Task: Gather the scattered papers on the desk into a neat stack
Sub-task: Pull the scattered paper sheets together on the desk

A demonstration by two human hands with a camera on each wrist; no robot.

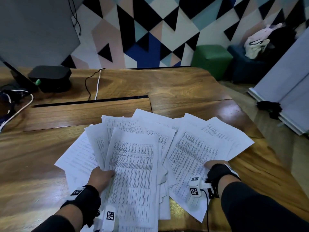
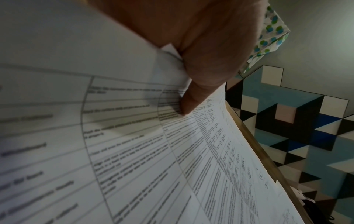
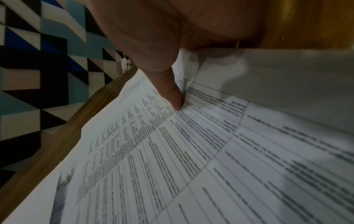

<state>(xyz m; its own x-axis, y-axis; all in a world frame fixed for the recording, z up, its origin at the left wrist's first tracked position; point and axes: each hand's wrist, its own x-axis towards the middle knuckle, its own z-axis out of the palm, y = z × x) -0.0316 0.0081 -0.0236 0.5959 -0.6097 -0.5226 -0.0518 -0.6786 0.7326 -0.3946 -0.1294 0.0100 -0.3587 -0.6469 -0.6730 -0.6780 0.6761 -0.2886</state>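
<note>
The papers (image 1: 133, 158) lie fanned and overlapping on the near part of the wooden desk (image 1: 175, 87), their lower corners overhanging its front edge. The left hand (image 1: 102, 178) pinches the left bunch, thumb on top; the right hand (image 1: 215, 168) pinches the right bunch likewise. Bare wood stretches beyond, towards a black box (image 1: 50, 77) and cables (image 1: 93, 84).

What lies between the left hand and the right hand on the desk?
Overlapping printed papers span from the left hand to the right hand, as seen in the head view.

White papers (image 1: 133, 156) with black tables; brown woodgrain desk (image 1: 167, 84).
</note>
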